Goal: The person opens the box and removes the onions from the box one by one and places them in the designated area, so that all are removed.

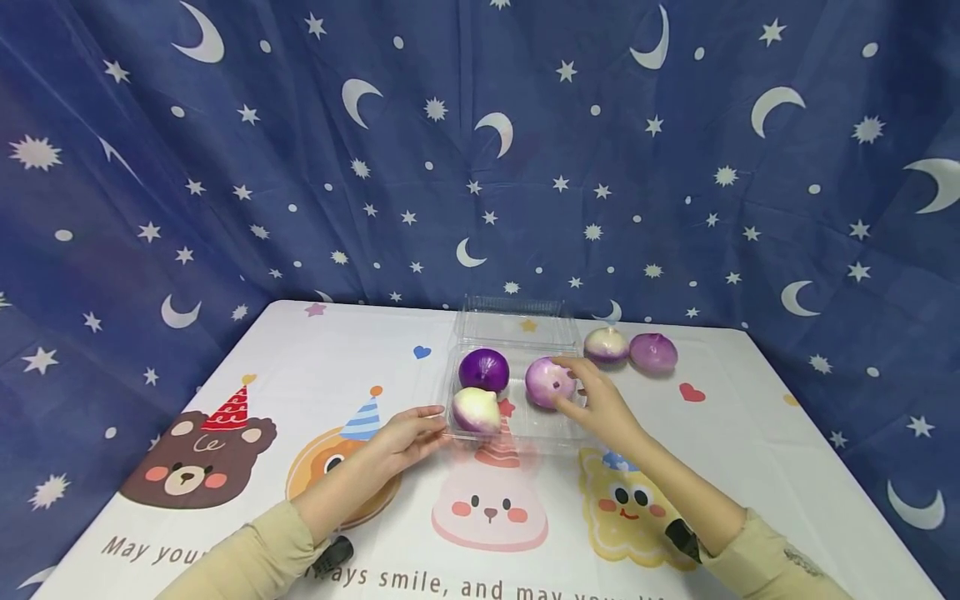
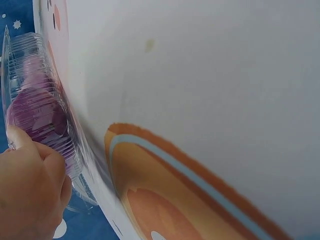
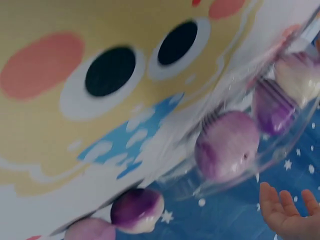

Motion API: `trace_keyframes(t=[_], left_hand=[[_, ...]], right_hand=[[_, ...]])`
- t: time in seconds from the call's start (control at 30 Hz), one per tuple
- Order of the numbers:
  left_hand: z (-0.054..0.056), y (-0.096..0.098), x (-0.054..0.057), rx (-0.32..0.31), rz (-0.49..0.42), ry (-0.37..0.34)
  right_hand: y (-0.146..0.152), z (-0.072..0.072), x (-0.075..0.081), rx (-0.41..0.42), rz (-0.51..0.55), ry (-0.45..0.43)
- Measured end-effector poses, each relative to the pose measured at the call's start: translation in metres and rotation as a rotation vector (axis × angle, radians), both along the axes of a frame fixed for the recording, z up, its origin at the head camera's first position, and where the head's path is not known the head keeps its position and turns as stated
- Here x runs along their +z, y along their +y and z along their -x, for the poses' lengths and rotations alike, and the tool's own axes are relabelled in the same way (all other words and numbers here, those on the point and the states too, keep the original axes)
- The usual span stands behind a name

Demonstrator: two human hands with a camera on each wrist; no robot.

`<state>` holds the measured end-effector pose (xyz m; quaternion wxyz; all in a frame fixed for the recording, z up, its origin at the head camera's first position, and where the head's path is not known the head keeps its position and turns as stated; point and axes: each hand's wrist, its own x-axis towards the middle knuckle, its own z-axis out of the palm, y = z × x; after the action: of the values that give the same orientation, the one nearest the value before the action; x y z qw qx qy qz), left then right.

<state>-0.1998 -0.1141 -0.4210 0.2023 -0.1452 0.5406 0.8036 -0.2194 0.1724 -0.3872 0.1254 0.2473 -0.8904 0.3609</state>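
Pinching the box (image 1: 534, 427) with your left hand (image 1: 408, 438), you have an onion (image 1: 546, 384) inside, just left of your loosely spread right hand (image 1: 604, 403).

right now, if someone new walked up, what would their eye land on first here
Probably the three onions in the clear box mid-table, vivid against the white cloth, with two more just outside its far right corner. Next, the blue backdrop of moons and stars behind the table. Then the hands: the left hand grips the box's left side, and the right hand is at its right.
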Motion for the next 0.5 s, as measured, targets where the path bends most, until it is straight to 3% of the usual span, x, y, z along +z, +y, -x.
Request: trace_keyframes(t=[0.27,0.37,0.5], left_hand=[[-0.002,0.0,-0.001,0.007,0.015,0.001],[-0.001,0.001,0.0,0.011,0.019,0.002],[0.0,0.002,0.0,0.017,0.028,-0.002]], right_hand=[[-0.024,0.0,-0.013,0.073,0.231,-0.225],[-0.032,0.001,-0.015,0.089,0.278,-0.252],[-0.043,0.002,-0.016,0.077,0.257,-0.255]])
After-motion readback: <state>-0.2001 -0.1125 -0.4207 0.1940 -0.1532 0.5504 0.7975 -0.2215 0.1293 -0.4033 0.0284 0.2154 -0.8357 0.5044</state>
